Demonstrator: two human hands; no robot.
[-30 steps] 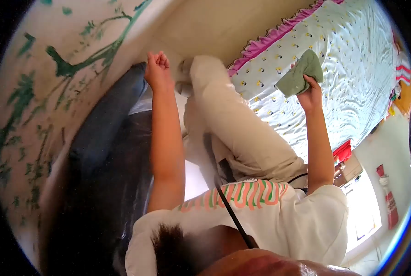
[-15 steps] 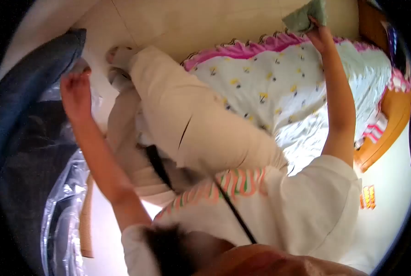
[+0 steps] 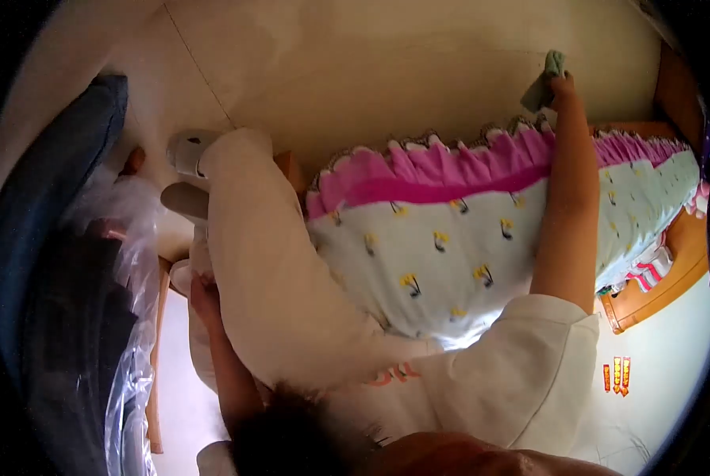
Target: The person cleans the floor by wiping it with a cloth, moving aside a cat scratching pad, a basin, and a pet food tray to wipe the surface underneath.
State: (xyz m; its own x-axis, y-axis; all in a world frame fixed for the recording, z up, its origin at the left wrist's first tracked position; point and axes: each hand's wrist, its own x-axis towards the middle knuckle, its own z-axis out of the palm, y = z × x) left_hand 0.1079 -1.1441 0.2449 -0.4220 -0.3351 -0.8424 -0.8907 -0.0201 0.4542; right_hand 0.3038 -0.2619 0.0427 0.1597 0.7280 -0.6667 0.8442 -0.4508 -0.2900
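The piece of folded-up green cloth [image 3: 539, 94] is in my right hand [image 3: 563, 83], its fingers closed around one part of it while a loose flap hangs out to the side. My arm reaches well out across the pale bedspread printed with yellow and dark motifs [image 3: 438, 242], so the cloth sits past the bright pink ruffled border [image 3: 418, 170], over the bare beige tiled floor [image 3: 347, 71]; I cannot tell whether it touches the tiles. At this reach, I judge a firm but unstrained grip best, with the flap gathered into the palm so that it cannot drag or catch on the frill. The cloth looks limp, so gripping it nearer its middle should give me better control than pinching one end. The brown wooden board [image 3: 680, 87] stands near that side, and my knuckles deserve some room from it. My left hand [image 3: 205, 300] is down beside the leg of my plain beige trousers [image 3: 267, 270]; I cannot tell whether its fingers are gripping anything. Leaning this far, I would want my weight settled over my legs, and the left elbow clear of the crinkled clear plastic sheet [image 3: 125, 412] beside the dark, bulky bundle [image 3: 69, 309].
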